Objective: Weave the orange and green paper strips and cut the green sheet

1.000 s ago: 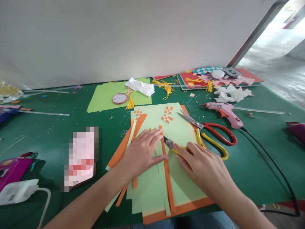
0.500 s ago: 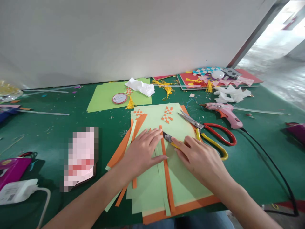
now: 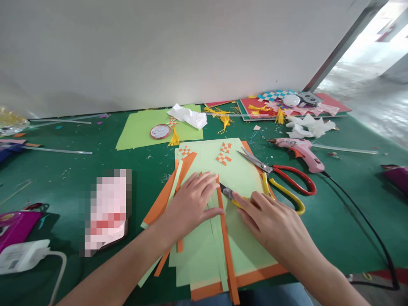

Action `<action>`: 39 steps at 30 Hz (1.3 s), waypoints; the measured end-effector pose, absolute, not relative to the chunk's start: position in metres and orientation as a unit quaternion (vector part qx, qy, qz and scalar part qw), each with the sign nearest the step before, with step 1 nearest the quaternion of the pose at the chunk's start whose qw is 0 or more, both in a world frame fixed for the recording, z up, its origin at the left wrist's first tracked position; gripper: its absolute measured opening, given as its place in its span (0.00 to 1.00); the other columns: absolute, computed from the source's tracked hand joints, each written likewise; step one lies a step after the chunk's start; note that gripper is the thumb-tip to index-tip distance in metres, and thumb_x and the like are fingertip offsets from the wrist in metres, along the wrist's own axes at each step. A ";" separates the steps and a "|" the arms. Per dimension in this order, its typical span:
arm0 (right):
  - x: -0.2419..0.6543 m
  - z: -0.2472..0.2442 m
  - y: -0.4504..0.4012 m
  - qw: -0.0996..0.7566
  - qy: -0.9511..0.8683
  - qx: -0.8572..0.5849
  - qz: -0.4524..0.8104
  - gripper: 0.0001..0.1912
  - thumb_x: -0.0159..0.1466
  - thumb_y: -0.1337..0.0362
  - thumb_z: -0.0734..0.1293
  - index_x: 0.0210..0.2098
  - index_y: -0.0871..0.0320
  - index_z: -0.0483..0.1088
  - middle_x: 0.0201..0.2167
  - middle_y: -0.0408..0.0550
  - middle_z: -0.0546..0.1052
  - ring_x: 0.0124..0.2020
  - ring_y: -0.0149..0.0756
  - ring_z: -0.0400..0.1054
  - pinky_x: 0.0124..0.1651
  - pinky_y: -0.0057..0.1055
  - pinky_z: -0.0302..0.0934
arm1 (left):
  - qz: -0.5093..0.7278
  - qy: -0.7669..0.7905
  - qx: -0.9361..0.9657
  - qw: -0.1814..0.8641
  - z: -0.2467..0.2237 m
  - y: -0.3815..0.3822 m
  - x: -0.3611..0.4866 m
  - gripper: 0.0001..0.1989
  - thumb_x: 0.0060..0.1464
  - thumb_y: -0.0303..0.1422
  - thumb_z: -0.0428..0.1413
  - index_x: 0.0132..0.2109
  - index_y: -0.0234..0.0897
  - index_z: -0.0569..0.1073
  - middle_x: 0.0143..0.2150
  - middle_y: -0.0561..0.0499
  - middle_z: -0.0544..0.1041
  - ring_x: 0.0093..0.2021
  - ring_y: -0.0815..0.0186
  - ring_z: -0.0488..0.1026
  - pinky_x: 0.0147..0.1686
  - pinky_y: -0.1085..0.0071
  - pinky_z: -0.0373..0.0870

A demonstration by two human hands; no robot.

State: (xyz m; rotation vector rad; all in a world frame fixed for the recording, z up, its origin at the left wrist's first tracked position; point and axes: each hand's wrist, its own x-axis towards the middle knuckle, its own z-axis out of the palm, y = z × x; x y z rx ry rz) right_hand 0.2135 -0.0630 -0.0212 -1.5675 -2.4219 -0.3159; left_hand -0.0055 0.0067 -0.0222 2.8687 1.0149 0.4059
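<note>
My left hand [image 3: 194, 199] lies open, palm down, on pale green paper strips and sheets, with its fingertips close to the top of a narrow orange paper strip [image 3: 226, 242]. My right hand [image 3: 270, 219] is closed on a utility knife [image 3: 227, 191] with a yellow handle, its index finger along the top. The blade tip is right beside the orange strip. Beneath both hands is a stack of pale green sheets [image 3: 248, 238] with orange paper showing at its edges. Small orange-and-white woven paper pieces [image 3: 224, 159] lie on the stack beyond my hands.
Scissors [image 3: 270, 168] with red and yellow handles lie open at right, before a pink glue gun [image 3: 299, 149]. A phone [image 3: 108, 212], blurred out, is at left, near a white charger [image 3: 25, 257]. Lime sheets [image 3: 137, 127], a round tin [image 3: 160, 131] and crumpled tissue [image 3: 188, 116] lie behind.
The orange strip has slid toward me, and its lower end now hangs past the stack's near edge. My right hand, with the knife, has shifted slightly right and nearer. My left hand stays nearly still.
</note>
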 end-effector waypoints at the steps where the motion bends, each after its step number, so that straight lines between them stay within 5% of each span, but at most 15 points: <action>1: 0.213 -0.021 -0.062 0.118 -0.828 -0.537 -0.109 0.17 0.68 0.63 0.60 0.54 0.56 0.71 0.28 0.45 0.69 0.28 0.34 0.68 0.27 0.32 0.54 | 0.130 0.335 0.932 0.042 -0.022 0.007 -0.006 0.28 0.60 0.51 0.51 0.57 0.34 0.66 0.63 0.41 0.67 0.66 0.53 0.60 0.65 0.52 0.57; 39: 0.220 -0.014 -0.030 0.084 -0.842 -0.519 -0.120 0.17 0.66 0.64 0.62 0.54 0.54 0.72 0.29 0.45 0.70 0.28 0.33 0.68 0.28 0.30 0.53 | 0.124 0.335 0.934 0.003 -0.026 0.007 -0.004 0.29 0.61 0.52 0.48 0.57 0.32 0.66 0.63 0.40 0.67 0.64 0.53 0.62 0.63 0.53 0.58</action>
